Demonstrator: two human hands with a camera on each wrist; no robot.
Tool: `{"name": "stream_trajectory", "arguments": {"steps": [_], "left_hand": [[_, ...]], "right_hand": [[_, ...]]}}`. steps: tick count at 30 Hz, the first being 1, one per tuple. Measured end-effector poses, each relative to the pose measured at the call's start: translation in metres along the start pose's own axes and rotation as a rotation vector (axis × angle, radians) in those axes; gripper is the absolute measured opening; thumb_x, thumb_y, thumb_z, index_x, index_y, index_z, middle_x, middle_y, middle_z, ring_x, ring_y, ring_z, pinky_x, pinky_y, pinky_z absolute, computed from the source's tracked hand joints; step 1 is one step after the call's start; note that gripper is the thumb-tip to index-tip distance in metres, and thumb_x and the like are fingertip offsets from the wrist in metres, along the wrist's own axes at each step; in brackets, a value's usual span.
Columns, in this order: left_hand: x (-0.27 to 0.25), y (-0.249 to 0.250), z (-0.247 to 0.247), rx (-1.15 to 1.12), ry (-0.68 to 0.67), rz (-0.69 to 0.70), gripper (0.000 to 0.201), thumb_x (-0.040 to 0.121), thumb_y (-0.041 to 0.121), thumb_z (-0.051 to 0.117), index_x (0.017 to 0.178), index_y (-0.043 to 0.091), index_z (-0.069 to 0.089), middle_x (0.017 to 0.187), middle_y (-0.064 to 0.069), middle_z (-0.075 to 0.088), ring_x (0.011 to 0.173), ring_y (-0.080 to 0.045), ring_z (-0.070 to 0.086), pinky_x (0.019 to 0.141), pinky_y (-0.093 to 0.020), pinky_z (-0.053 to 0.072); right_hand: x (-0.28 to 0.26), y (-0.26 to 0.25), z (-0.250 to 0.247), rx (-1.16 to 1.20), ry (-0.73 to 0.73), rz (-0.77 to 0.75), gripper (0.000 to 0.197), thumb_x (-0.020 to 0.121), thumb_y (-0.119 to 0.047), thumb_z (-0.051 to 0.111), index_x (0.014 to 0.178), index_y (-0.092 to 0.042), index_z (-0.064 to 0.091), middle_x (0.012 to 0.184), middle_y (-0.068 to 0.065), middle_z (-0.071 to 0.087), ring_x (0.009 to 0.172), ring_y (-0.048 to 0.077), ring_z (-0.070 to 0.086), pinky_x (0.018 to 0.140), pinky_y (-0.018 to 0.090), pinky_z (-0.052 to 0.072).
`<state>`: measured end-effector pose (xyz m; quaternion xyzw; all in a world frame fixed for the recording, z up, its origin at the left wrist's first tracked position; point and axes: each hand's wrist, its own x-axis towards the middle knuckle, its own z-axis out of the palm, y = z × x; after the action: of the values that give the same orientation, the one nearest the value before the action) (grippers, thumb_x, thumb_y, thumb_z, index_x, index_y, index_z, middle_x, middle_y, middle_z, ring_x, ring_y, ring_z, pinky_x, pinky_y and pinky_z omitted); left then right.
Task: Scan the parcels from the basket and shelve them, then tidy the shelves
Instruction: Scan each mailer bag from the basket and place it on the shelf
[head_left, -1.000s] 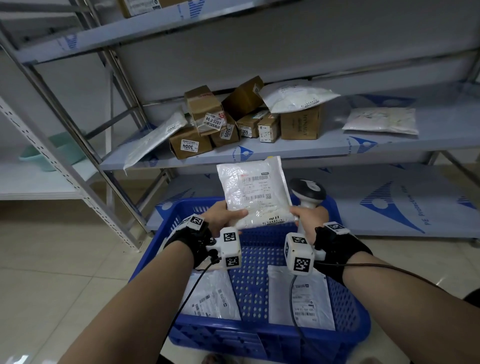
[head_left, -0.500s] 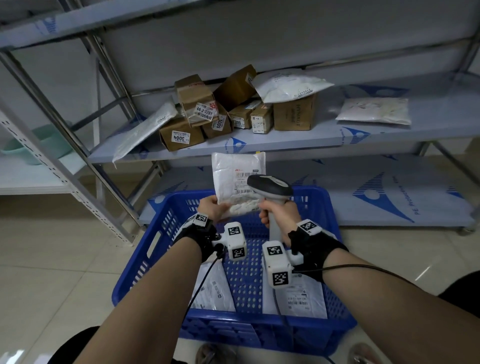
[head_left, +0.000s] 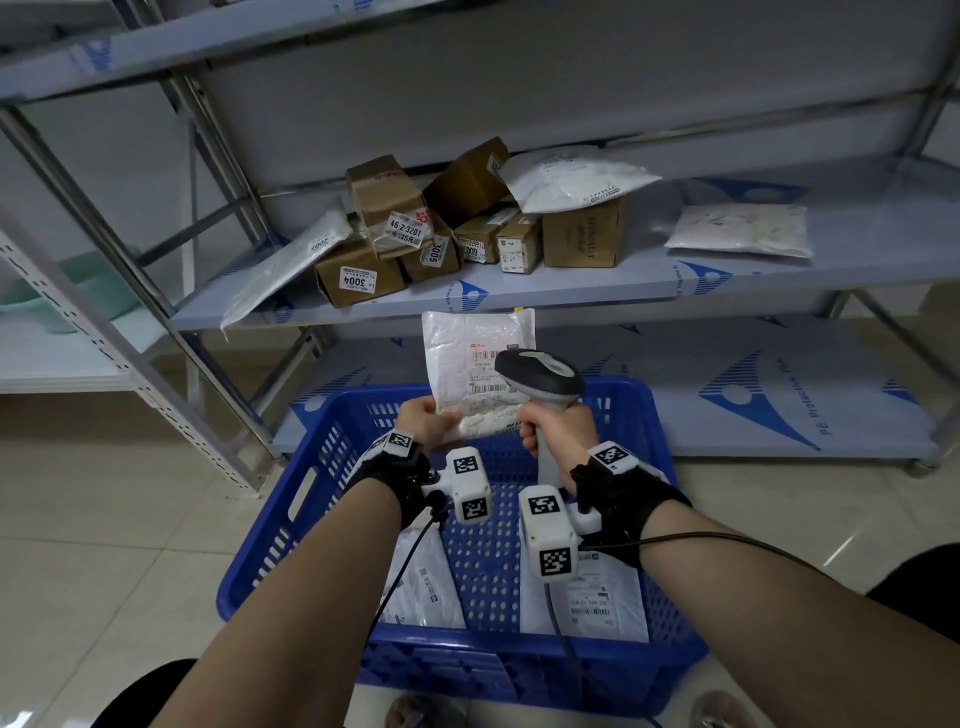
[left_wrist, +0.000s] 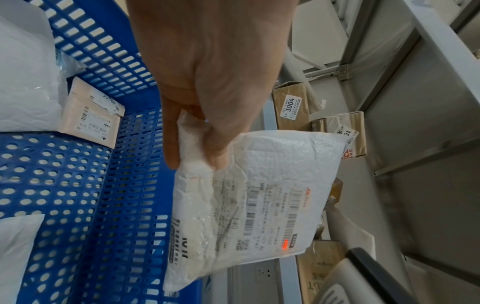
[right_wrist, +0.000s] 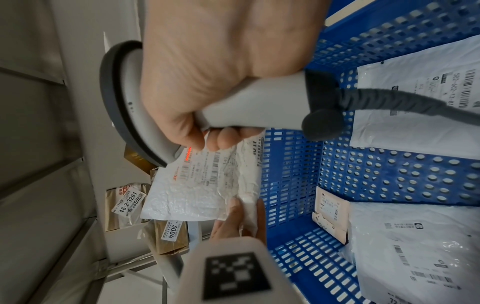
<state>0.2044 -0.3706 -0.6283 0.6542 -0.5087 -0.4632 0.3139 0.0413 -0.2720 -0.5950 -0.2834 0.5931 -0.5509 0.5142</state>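
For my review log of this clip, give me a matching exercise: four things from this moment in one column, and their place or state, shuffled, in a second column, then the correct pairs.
Things:
1. white bubble mailer
2. barcode scanner
3. box labelled 3004
4. blue basket

Places or states:
A. lying on the middle shelf
B. standing on the floor, with flat parcels inside
C. pinched at its lower corner by the left hand
D. gripped by its handle in the right hand, red light falling on a label

Pairs: 1-C, 2-D, 3-A, 4-B
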Motion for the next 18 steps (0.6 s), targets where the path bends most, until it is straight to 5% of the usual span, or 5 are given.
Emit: {"name": "stream_trajectory", "arguments": {"steps": [4, 18], "left_hand": [[0.0022, -0.0005, -0.0012, 0.000, 0.011, 0.007, 0.025, 0.086, 0.014, 0.069, 0.109, 0.004, 0.066, 0.103, -0.015, 0.070, 0.090, -0.031, 0.068, 0.080, -0.047, 0.058], [0.0000, 0.0046, -0.0038, -0.037, -0.005, 0.006, 0.022, 0.087, 0.011, 0.068, 0.107, 0.003, 0.065, 0.102, -0.017, 0.069, 0.087, -0.032, 0.069, 0.077, -0.046, 0.059]], "right_hand": [[0.0002, -0.0015, -0.0001, 0.004, 0.007, 0.005, 0.025, 0.083, 0.001, 0.061, 0.058, -0.005, 0.061, 0.048, 0.003, 0.053, 0.038, 0.010, 0.045, 0.043, 0.020, 0.039], [-0.0014, -0.0044, -0.0060, -0.002, -0.008, -0.017, 0.020, 0.083, -0.001, 0.064, 0.063, -0.006, 0.064, 0.054, 0.007, 0.058, 0.045, 0.014, 0.049, 0.049, 0.024, 0.042]]}}
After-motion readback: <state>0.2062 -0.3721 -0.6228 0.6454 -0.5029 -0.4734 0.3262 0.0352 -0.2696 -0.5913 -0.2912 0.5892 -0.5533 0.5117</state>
